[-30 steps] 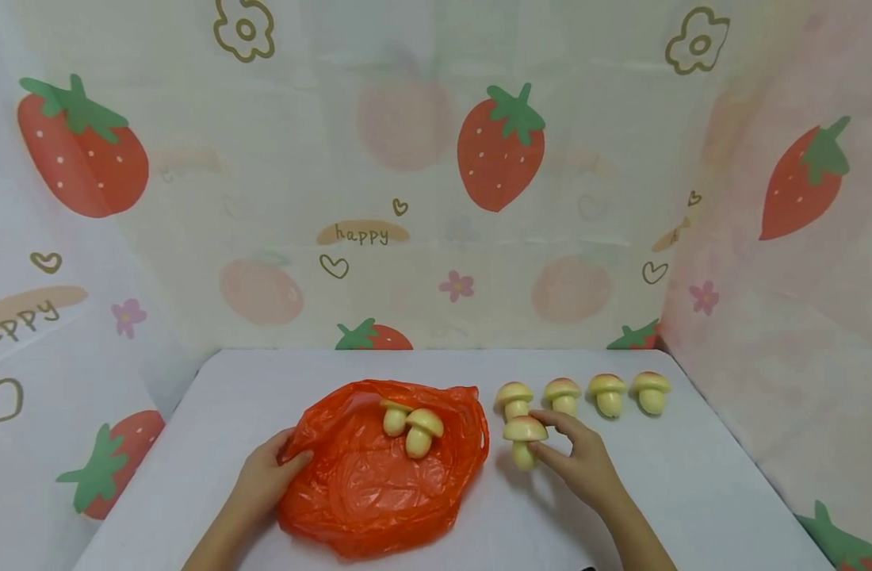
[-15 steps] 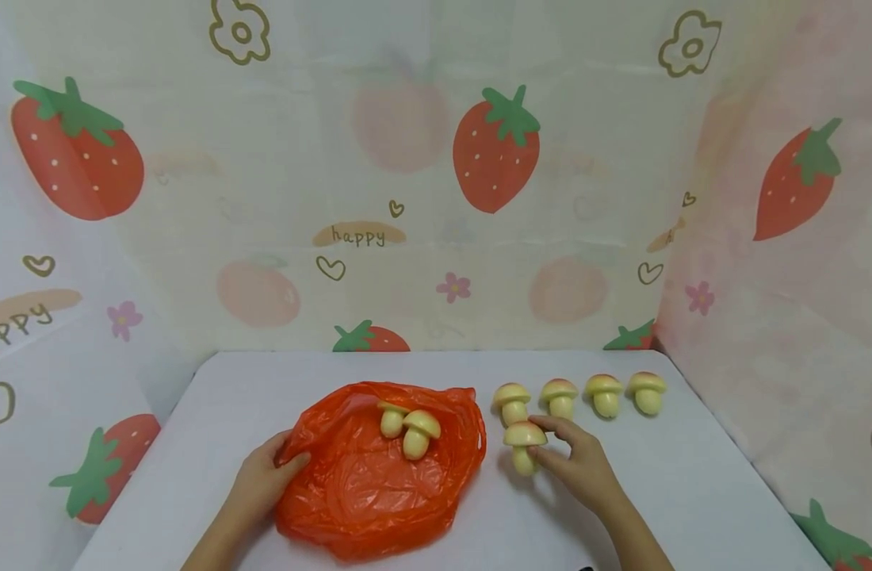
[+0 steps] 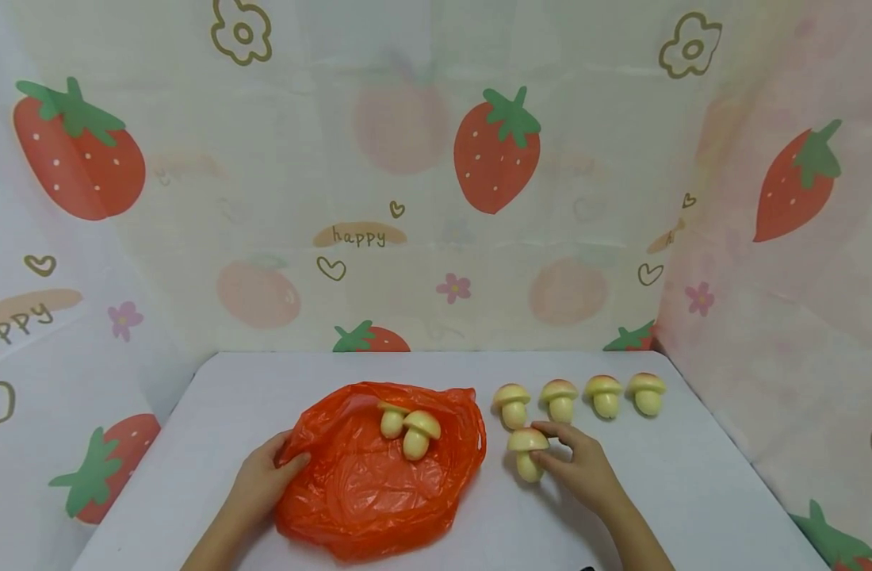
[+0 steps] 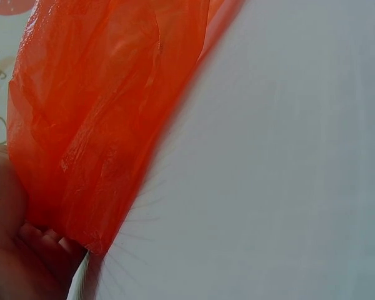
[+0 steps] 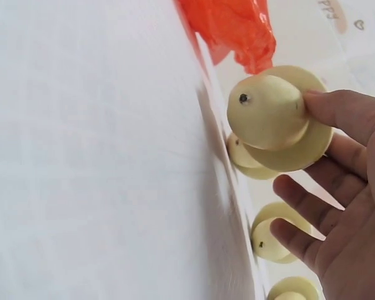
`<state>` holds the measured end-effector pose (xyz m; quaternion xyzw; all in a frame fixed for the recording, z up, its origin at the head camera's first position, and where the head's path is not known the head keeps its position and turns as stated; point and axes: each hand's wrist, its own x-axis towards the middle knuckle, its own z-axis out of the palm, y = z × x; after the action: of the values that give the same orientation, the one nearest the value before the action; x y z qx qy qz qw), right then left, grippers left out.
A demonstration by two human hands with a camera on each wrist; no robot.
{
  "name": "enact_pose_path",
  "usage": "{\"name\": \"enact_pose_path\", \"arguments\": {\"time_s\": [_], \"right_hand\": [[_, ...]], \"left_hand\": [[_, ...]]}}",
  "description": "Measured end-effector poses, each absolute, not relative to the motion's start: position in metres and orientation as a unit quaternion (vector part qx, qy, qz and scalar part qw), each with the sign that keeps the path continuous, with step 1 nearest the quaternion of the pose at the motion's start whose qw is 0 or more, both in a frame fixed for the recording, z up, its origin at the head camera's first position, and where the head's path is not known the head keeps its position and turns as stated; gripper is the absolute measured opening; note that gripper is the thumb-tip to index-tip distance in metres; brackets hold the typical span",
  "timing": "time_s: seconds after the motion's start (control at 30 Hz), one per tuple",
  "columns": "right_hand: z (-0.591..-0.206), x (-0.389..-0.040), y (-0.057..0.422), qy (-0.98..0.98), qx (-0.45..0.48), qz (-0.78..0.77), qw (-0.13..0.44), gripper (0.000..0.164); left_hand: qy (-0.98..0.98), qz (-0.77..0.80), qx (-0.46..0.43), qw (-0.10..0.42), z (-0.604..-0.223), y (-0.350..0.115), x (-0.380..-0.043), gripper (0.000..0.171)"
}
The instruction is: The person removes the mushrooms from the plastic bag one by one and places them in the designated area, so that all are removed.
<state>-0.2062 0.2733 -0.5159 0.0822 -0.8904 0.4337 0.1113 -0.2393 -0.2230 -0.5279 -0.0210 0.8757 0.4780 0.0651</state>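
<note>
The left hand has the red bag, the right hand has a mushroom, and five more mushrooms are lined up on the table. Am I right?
Only four mushrooms are lined up on the table, not five: see the head view. The left hand has the red bag, the right hand a mushroom.

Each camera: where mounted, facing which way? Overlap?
Head: worn on head, facing forward-down at red bag, mushrooms, table; left hand, right hand, forearms show.
Left wrist: worn there, facing bag and table; part of left hand shows.
Right wrist: worn there, facing held mushroom from below; part of right hand shows.
Shared: head and right wrist both show held mushroom, bag.
</note>
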Motion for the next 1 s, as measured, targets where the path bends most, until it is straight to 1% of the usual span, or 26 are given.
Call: {"name": "enact_pose_path", "arguments": {"time_s": [0.33,1.0], "right_hand": [[-0.5200,-0.2078,0.2763,-0.887,0.070,0.447,0.092,0.051],[-0.5245,-0.2123,0.2796,-0.878,0.063,0.470,0.068,0.052]], "left_hand": [[0.872,0.485,-0.022,0.065,-0.5294,-0.2238,-0.2403,0.066],[0.869,0.489,-0.021,0.068,-0.5285,-0.2240,-0.2404,0.068]]}}
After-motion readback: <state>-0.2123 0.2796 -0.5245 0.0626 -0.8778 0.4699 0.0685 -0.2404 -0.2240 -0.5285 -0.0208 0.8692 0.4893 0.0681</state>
